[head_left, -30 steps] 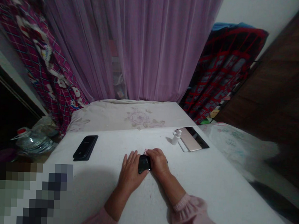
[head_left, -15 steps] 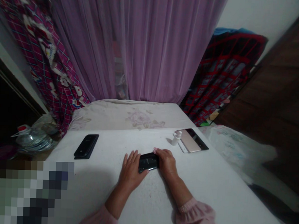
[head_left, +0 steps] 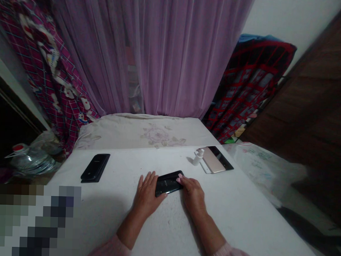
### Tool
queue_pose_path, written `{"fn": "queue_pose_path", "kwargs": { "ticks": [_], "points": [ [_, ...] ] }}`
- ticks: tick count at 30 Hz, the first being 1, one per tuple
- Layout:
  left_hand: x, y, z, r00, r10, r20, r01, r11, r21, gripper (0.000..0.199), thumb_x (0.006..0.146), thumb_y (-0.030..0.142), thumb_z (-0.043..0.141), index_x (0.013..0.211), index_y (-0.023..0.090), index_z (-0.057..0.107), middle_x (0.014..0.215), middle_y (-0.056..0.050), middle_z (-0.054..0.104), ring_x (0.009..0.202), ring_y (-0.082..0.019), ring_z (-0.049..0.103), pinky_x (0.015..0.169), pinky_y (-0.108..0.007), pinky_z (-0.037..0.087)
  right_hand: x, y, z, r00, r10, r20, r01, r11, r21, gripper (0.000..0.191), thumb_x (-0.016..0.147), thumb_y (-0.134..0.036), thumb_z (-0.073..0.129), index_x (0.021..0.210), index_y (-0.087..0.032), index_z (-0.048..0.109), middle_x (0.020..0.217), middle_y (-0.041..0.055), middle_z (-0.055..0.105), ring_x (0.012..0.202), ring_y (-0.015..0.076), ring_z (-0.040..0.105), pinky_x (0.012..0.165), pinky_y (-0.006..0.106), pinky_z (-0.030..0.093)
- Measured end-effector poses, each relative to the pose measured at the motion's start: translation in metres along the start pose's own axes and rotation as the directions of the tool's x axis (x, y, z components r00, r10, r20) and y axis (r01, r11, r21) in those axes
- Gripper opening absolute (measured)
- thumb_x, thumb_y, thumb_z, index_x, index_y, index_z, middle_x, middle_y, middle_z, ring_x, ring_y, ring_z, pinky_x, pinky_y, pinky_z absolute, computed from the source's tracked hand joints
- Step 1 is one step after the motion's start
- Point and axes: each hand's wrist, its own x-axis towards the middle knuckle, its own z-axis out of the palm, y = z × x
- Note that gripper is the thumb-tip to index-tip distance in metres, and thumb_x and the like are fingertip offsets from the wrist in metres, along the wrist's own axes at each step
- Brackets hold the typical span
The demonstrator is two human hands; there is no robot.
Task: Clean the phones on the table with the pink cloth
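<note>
A black, glossy smartphone (head_left: 168,184) lies on the white tabletop in front of me, its shiny surface facing up. My left hand (head_left: 148,194) steadies it at the left end, thumb along the near edge and fingers at the far corner. Between the fingertips of my right hand (head_left: 194,194) is a small pink cloth (head_left: 179,178), pressed on the phone's right end. Most of the cloth is hidden by the fingers.
At the left lie stacked dark phones (head_left: 95,168). A small white spray bottle (head_left: 198,157) stands at the right beside a row of phones (head_left: 214,159), one pinkish gold. Purple curtains (head_left: 173,61) hang behind the table. A large water bottle (head_left: 32,160) is at the far left.
My right hand has drawn the pink cloth from the phone's far edge toward me, onto its surface near the right end. My left hand keeps its hold. The view has shifted slightly.
</note>
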Motion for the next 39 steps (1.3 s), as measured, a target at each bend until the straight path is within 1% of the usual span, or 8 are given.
{"fn": "queue_pose_path", "kwargs": {
  "ticks": [8, 11, 15, 19, 24, 30, 33, 39],
  "points": [
    [0.000, 0.000, 0.000, 1.000, -0.004, 0.013, 0.004, 1.000, 0.005, 0.059, 0.084, 0.042, 0.063, 0.133, 0.013, 0.049, 0.145, -0.019, 0.046, 0.138, -0.033, 0.037, 0.114, -0.058, 0.022, 0.043, 0.009, 0.018, 0.992, 0.121, 0.025, -0.120, 0.992, -0.028, 0.034, 0.093, -0.031, 0.044, 0.098, -0.025, 0.076, 0.093, 0.0036, 0.077, 0.082, 0.0205, 0.070, 0.075, 0.031, 0.056],
    [0.000, 0.001, 0.000, 1.000, -0.015, 0.023, 0.015, 1.000, 0.012, 0.060, 0.084, 0.042, 0.063, 0.133, 0.012, 0.049, 0.146, -0.019, 0.045, 0.138, -0.034, 0.036, 0.114, -0.058, 0.022, 0.037, 0.011, 0.017, 0.995, 0.095, 0.022, -0.094, 0.995, -0.035, 0.034, 0.094, -0.031, 0.043, 0.102, -0.025, 0.076, 0.099, 0.0036, 0.076, 0.084, 0.0206, 0.070, 0.077, 0.031, 0.056],
    [0.000, 0.001, 0.001, 1.000, -0.012, -0.002, 0.012, 1.000, 0.009, 0.058, 0.084, 0.042, 0.062, 0.133, 0.014, 0.049, 0.146, -0.019, 0.045, 0.138, -0.034, 0.037, 0.114, -0.059, 0.022, 0.010, 0.016, 0.009, 0.998, 0.062, 0.016, -0.061, 0.996, -0.062, 0.032, 0.092, -0.023, 0.045, 0.106, -0.024, 0.074, 0.108, 0.0057, 0.074, 0.091, 0.0210, 0.069, 0.080, 0.033, 0.056],
    [-0.001, 0.001, 0.002, 1.000, -0.014, 0.003, 0.014, 1.000, 0.008, 0.061, 0.084, 0.042, 0.063, 0.134, 0.012, 0.048, 0.146, -0.019, 0.045, 0.139, -0.034, 0.036, 0.114, -0.058, 0.022, -0.013, 0.020, -0.003, 1.000, 0.008, -0.003, -0.008, 0.999, -0.049, 0.035, 0.089, -0.014, 0.045, 0.107, -0.025, 0.073, 0.112, 0.0057, 0.073, 0.097, 0.0204, 0.068, 0.084, 0.034, 0.057],
    [-0.001, 0.001, 0.000, 1.000, -0.006, 0.031, 0.005, 1.000, 0.026, 0.062, 0.085, 0.043, 0.063, 0.135, 0.011, 0.047, 0.147, -0.019, 0.044, 0.139, -0.034, 0.035, 0.114, -0.058, 0.022, -0.018, 0.013, -0.013, 1.000, -0.028, -0.014, 0.027, 0.999, -0.031, 0.033, 0.091, -0.014, 0.046, 0.109, -0.024, 0.073, 0.113, 0.0070, 0.072, 0.097, 0.0208, 0.068, 0.083, 0.036, 0.058],
    [0.000, 0.002, -0.001, 0.998, -0.014, 0.053, 0.012, 0.999, 0.047, 0.062, 0.087, 0.047, 0.060, 0.136, 0.011, 0.047, 0.148, -0.018, 0.042, 0.140, -0.032, 0.033, 0.115, -0.057, 0.021, -0.013, -0.017, -0.009, 0.960, -0.272, 0.065, 0.258, 0.951, 0.170, 0.028, 0.094, -0.018, 0.052, 0.112, -0.026, 0.071, 0.115, 0.0073, 0.071, 0.093, 0.0185, 0.066, 0.079, 0.033, 0.059],
    [0.001, 0.001, -0.003, 0.996, -0.017, 0.083, 0.014, 0.999, 0.037, 0.065, 0.087, 0.052, 0.058, 0.137, 0.013, 0.046, 0.149, -0.017, 0.042, 0.141, -0.032, 0.033, 0.116, -0.055, 0.020, -0.008, -0.029, -0.007, 0.937, -0.339, 0.082, 0.308, 0.915, 0.260, 0.023, 0.093, -0.019, 0.056, 0.108, -0.026, 0.073, 0.111, 0.0071, 0.073, 0.091, 0.0173, 0.066, 0.076, 0.031, 0.058],
    [0.002, -0.005, -0.005, 0.987, -0.005, 0.161, 0.002, 1.000, 0.022, 0.065, 0.089, 0.050, 0.057, 0.141, 0.014, 0.041, 0.152, -0.016, 0.035, 0.143, -0.032, 0.027, 0.117, -0.055, 0.016, 0.000, -0.010, -0.017, 0.930, -0.351, 0.114, 0.312, 0.913, 0.263, 0.020, 0.091, -0.021, 0.060, 0.099, -0.032, 0.075, 0.107, 0.0032, 0.074, 0.088, 0.0155, 0.068, 0.072, 0.028, 0.058]
  ]
}}
